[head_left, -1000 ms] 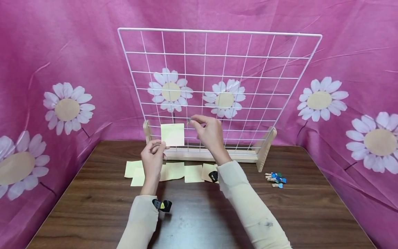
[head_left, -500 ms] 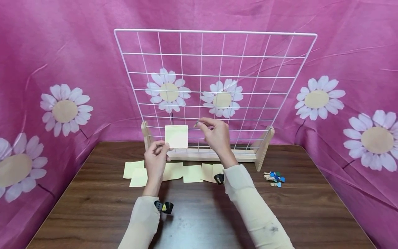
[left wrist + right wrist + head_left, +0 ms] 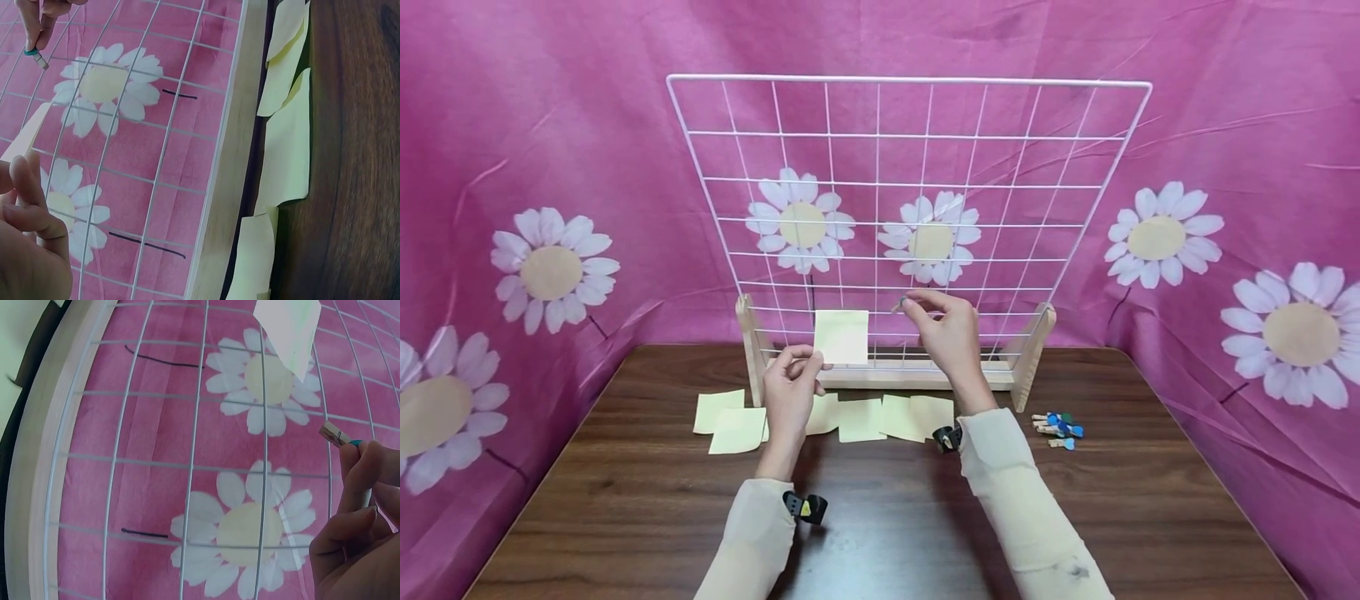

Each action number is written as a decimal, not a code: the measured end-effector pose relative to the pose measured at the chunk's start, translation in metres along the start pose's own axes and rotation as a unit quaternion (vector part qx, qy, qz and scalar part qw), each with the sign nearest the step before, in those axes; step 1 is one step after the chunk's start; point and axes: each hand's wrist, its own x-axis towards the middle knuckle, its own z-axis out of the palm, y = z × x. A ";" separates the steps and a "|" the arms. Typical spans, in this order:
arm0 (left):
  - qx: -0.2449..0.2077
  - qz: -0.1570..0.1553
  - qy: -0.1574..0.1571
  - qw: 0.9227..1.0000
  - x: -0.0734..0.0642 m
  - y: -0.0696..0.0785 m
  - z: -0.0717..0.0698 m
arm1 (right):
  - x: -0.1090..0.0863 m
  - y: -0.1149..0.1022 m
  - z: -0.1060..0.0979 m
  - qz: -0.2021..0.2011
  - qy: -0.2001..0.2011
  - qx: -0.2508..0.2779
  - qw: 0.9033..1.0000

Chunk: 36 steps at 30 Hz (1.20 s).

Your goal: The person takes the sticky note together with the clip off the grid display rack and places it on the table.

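Observation:
A pale yellow sticky note [image 3: 842, 337] is pinched at its lower left corner by my left hand [image 3: 791, 382], held up in front of the lower part of a white wire grid [image 3: 878, 183]. My right hand [image 3: 952, 333], to the right of the note, pinches a small wooden clothespin [image 3: 335, 434] with a green end between thumb and fingertips. In the right wrist view the clothespin's tip points toward the note and stands apart from it. The left wrist view shows the note nearly edge-on.
The grid stands upright in a wooden base [image 3: 917, 379]. Several more sticky notes [image 3: 860, 420] lie in a row before it on the brown table [image 3: 880, 533]. A small pile of clothespins [image 3: 1060, 425] with blue and green ends lies at the right. Behind hangs pink flowered cloth [image 3: 550, 100].
Both hands have shifted to the right along the grid, carrying the note and the clothespin. The right hand has moved a little farther from the note, and the camera view has drifted slightly.

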 end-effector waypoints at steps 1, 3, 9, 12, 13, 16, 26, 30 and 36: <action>0.003 -0.002 0.000 1.000 -0.001 0.000 0.001 | -0.001 0.001 -0.002 0.002 -0.003 0.001 1.000; 0.006 -0.004 -0.003 1.000 -0.002 0.001 0.002 | -0.002 0.002 -0.006 0.009 -0.008 0.002 1.000; 0.009 -0.009 -0.017 1.000 -0.006 0.000 0.005 | -0.007 0.008 -0.020 0.006 -0.002 -0.028 1.000; 0.006 -0.007 -0.021 1.000 -0.007 -0.001 0.007 | -0.008 0.012 -0.026 0.008 0.003 -0.033 0.999; 0.005 -0.007 -0.022 1.000 -0.007 -0.002 0.008 | -0.009 0.013 -0.028 0.010 0.003 -0.033 0.999; 0.004 -0.009 -0.023 1.000 -0.008 -0.004 0.010 | -0.011 0.017 -0.033 0.011 0.005 -0.035 0.999; -0.005 -0.014 -0.037 0.999 -0.015 -0.006 0.018 | -0.019 0.025 -0.049 0.011 0.016 -0.030 0.999; -0.005 -0.019 -0.045 0.999 -0.017 -0.007 0.021 | -0.023 0.028 -0.056 0.013 0.017 -0.022 1.000; -0.010 -0.022 -0.053 0.998 -0.020 -0.007 0.025 | -0.028 0.032 -0.065 0.020 0.023 -0.064 0.998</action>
